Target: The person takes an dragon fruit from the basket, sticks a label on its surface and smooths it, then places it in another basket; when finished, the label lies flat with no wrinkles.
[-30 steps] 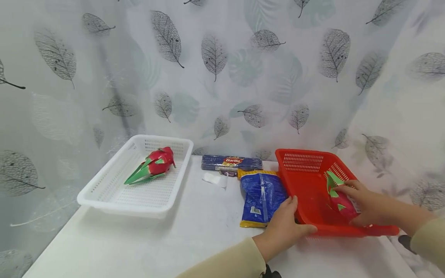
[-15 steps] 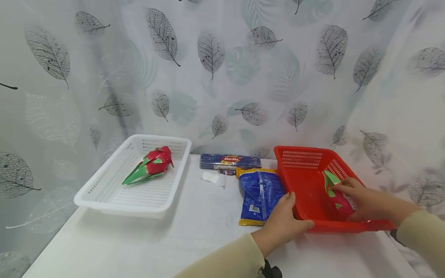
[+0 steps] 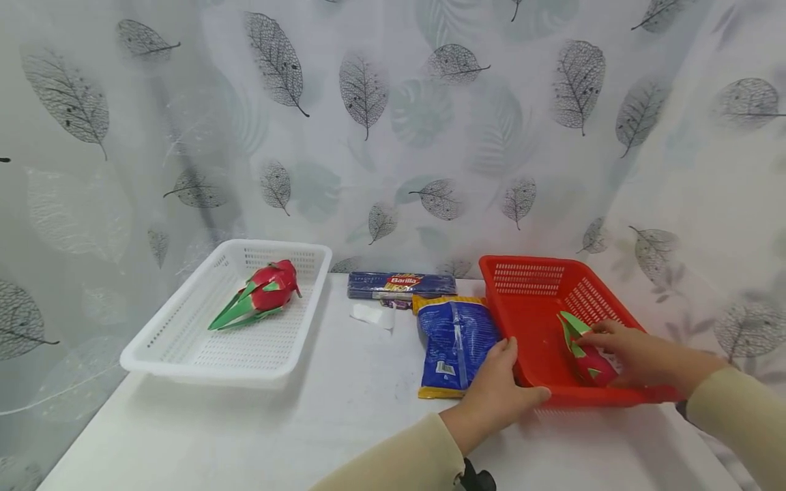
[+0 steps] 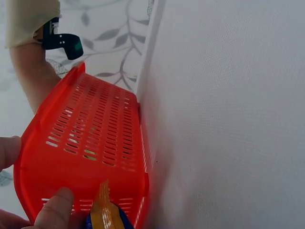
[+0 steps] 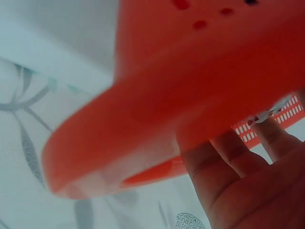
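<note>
My left hand [image 3: 496, 394] grips the near left corner of the red basket [image 3: 533, 320], thumb at the rim and fingers along its outer side. In the left wrist view a fingertip [image 4: 56, 210] lies against the basket's perforated wall [image 4: 95, 124]. Inside that basket my right hand [image 3: 632, 353] holds a dragon fruit [image 3: 594, 365], pink-red with green leaf tips. It lies low near the basket's near right side, partly hidden by the fingers. In the right wrist view the right hand [image 5: 248, 191] reaches past the red rim [image 5: 143, 129]; the fruit is mostly hidden there.
A white basket [image 3: 178, 341] on the left holds another dragon fruit [image 3: 273, 286]. Between the baskets lie a blue spaghetti pack [image 3: 402, 285], a blue and yellow bag [image 3: 457, 344] touching the red basket, a small purple packet [image 3: 396, 304] and a white paper scrap [image 3: 373, 315].
The head view has turned slightly, shifting the scene left. The right hand and its dragon fruit have moved a little left with the basket's near right corner. The left hand keeps its grip.
</note>
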`<action>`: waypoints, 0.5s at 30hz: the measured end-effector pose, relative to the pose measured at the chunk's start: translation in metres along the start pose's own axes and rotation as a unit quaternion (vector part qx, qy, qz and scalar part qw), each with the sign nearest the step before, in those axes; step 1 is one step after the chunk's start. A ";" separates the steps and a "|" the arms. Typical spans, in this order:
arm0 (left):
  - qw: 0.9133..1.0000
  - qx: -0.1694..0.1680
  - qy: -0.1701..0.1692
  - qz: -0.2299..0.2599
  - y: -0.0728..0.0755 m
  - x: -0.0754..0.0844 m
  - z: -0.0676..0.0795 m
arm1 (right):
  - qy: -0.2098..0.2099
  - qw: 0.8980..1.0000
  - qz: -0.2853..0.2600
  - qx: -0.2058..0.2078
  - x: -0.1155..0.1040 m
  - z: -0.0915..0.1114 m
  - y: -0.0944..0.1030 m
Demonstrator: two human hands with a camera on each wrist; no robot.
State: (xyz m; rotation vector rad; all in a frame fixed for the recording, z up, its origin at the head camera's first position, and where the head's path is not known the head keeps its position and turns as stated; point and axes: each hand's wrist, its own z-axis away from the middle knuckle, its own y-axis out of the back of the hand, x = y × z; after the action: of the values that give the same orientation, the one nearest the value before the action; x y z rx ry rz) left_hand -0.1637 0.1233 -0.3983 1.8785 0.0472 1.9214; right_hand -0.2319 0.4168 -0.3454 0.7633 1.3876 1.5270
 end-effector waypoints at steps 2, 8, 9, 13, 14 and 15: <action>1.000 0.000 0.000 -0.002 -0.001 -0.001 0.000 | -0.003 1.000 0.000 -0.002 0.000 0.000 0.000; 1.000 -0.004 -0.001 0.002 0.000 -0.001 0.000 | -0.035 0.999 -0.003 -0.017 -0.004 -0.001 0.004; 1.000 -0.004 -0.001 0.004 0.000 -0.001 0.000 | -0.039 0.999 -0.001 -0.018 -0.005 -0.002 0.005; 1.000 -0.002 0.002 0.010 0.001 -0.001 0.000 | -0.052 0.998 -0.005 -0.024 -0.009 -0.003 0.008; 1.000 -0.003 0.004 0.011 0.001 -0.001 0.000 | -0.053 0.998 -0.006 -0.024 -0.010 -0.002 0.008; 1.000 -0.003 0.006 0.012 0.001 0.000 0.000 | -0.054 0.998 -0.006 -0.025 -0.011 -0.002 0.008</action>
State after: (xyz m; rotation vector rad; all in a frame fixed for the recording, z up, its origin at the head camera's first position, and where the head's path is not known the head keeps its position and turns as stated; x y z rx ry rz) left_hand -0.1639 0.1226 -0.3986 1.8724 0.0228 1.9453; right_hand -0.2309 0.4066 -0.3366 0.7934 1.2673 1.4826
